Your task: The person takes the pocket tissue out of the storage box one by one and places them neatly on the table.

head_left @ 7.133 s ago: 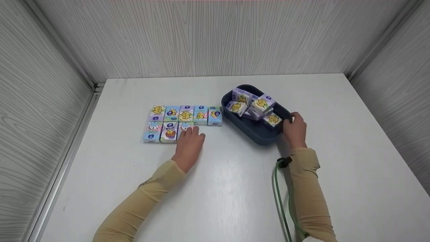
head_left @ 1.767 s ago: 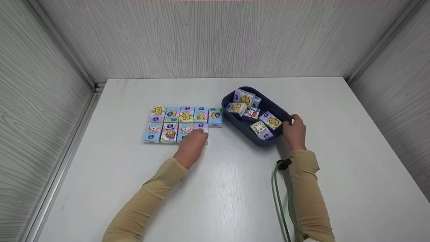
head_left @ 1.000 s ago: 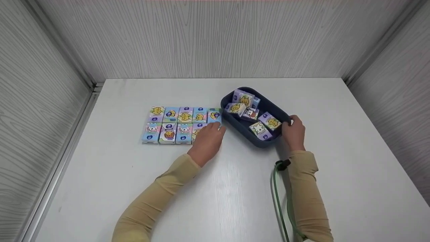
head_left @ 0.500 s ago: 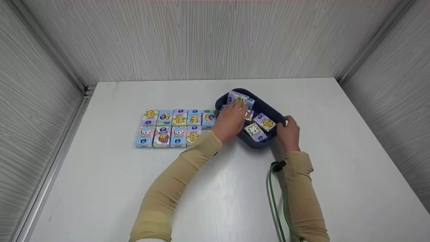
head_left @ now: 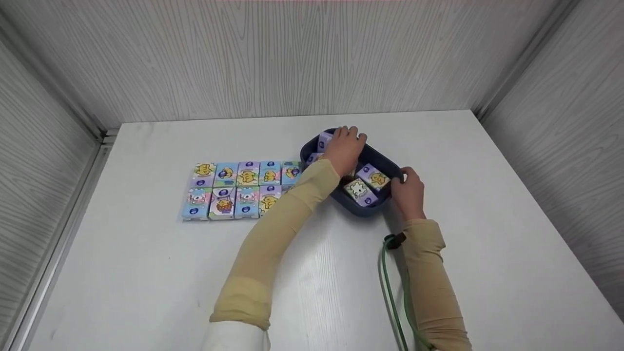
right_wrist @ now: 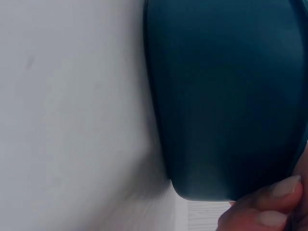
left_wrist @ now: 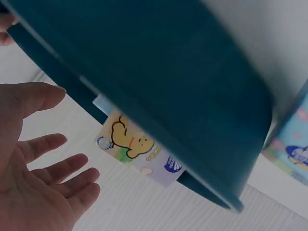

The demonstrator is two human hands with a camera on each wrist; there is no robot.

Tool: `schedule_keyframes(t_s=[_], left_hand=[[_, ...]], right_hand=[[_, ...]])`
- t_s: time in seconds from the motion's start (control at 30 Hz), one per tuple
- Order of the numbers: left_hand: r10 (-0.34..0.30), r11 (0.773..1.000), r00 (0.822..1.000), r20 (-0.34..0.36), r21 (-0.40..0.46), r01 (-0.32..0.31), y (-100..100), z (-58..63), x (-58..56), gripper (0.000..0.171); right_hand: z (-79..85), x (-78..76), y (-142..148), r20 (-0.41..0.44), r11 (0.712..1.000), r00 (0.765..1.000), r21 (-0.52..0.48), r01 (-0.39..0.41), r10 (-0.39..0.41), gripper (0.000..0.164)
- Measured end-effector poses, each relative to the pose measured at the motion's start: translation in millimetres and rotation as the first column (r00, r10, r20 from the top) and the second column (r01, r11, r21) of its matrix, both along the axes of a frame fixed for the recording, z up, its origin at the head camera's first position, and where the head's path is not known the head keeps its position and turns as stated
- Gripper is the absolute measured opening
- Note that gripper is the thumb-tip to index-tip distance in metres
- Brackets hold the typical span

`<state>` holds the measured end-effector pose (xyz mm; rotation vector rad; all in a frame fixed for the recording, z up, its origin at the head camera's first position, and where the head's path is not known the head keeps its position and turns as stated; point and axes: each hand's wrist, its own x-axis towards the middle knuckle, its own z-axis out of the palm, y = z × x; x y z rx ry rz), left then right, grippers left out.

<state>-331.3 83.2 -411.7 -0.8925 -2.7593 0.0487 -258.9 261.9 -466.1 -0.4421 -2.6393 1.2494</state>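
My left hand (head_left: 345,150) reaches over the dark blue tray (head_left: 352,208). In the left wrist view its fingers (left_wrist: 70,168) are spread, apart from a purple-and-white cartoon-printed pack (left_wrist: 139,147) that looks like pocket tissues and sticks up past the rim. My right hand (head_left: 409,195) grips the tray's right end; in the right wrist view its fingers (right_wrist: 269,204) are at the rim. Inside the tray, a yellow-figure pack (head_left: 374,176) and a white-figure pack (head_left: 360,192) lie flat. My left hand covers part of the tray's other packs.
Left of the tray, several packs (head_left: 223,204) lie flat in two touching rows, the right end partly hidden by the left sleeve (head_left: 273,234). A green cable (head_left: 390,287) runs beside the right forearm. Wood-grain panels (head_left: 292,58) enclose the white table (head_left: 146,282).
Since seven seconds ago, a purple pack was added to the front row and the tray's packs shifted. Lately my left hand moved from that row up over the tray; my right hand stayed at the rim.
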Motion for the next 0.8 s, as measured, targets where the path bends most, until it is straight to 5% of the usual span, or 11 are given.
schedule_keyframes(t_s=[0.3, 0.57, 0.8], left_hand=[[0.088, 0.996, 0.990, 0.114, -0.040, -0.084, -6.5, -19.7, -14.8, 0.061], [0.125, 0.992, 0.982, 0.145, -0.034, -0.121, -5.7, -24.2, -14.8, 0.042], [0.148, 0.989, 0.985, 0.092, -0.026, -0.146, -0.5, -20.3, -6.6, 0.030]], right_hand=[[-5.6, 1.7, -0.9, 0.019, 1.000, 1.000, -0.001, -0.016, 0.016, 0.032], [-0.9, 3.0, 0.6, -0.005, 0.999, 0.999, 0.009, -0.032, 0.032, 0.033], [3.2, -0.6, 5.0, -0.009, 1.000, 1.000, 0.007, -0.024, 0.025, 0.033]])
